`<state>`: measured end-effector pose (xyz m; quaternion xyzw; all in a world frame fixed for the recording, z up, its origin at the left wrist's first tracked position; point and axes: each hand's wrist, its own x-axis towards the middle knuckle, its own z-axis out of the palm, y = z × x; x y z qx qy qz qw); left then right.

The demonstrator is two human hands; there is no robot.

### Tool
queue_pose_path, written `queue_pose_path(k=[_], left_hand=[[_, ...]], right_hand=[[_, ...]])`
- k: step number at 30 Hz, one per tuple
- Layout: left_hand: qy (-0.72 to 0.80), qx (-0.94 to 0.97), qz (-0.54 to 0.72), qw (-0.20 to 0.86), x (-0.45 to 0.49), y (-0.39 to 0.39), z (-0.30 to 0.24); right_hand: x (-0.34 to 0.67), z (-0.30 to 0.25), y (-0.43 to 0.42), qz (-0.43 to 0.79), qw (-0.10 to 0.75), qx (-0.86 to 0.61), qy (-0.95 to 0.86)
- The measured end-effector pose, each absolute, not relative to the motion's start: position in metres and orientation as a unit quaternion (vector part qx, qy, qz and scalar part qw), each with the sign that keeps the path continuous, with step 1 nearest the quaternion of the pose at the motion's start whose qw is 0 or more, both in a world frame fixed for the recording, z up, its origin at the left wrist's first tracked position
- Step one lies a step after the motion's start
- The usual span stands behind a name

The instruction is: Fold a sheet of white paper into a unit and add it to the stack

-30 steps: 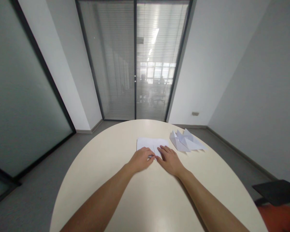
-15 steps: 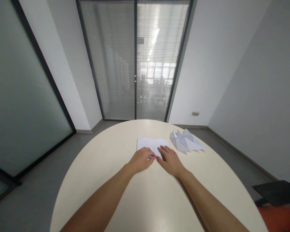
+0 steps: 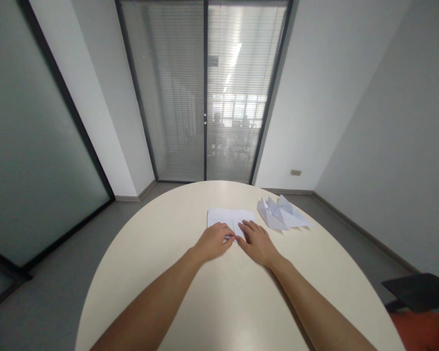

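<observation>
A white sheet of paper (image 3: 227,215) lies on the round table under both my hands, its far part showing beyond my fingers. A straight crease or edge runs down its middle, between the hands. My left hand (image 3: 215,240) is closed at the sheet's near side, thumb and fingertips pinching the paper. On the right part of the sheet rests my right hand (image 3: 256,240), palm down with fingers spread, its thumb reaching toward the left fingertips. The paper's near edge is mostly covered by the hands.
Folded white paper planes (image 3: 283,214) sit close together on the table (image 3: 161,234), right of the sheet. A chair with a black back and red seat (image 3: 424,329) stands at lower right. Glass doors with blinds (image 3: 179,122) are beyond the table.
</observation>
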<state>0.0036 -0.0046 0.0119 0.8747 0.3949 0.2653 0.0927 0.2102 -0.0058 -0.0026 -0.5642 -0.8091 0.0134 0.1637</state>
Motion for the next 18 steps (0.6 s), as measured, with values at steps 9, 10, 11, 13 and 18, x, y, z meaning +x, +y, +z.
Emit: queue_pose_path(k=[9,10,11,13,18], left_hand=[[0.394,0.876,0.265,0.087,0.0038,-0.005,0.0126],[0.393,0.876,0.266,0.086,0.0038,-0.0051,0.0127],[0.392,0.876,0.266,0.086,0.0038,-0.0051,0.0129],[0.391,0.877,0.264,0.085,0.0039,-0.0051,0.0131],[0.391,0.879,0.261,0.081,0.0042,-0.0043,0.0125]], right_hand=[[0.2093,0.0001,-0.0077,0.021,0.165,-0.565,-0.808],[0.2095,-0.0004,-0.0075,0.02,0.166,-0.565,-0.808],[0.2097,-0.0008,-0.0073,0.019,0.168,-0.564,-0.808],[0.21,-0.0017,-0.0069,0.017,0.17,-0.564,-0.808],[0.2104,-0.0029,-0.006,0.013,0.175,-0.56,-0.81]])
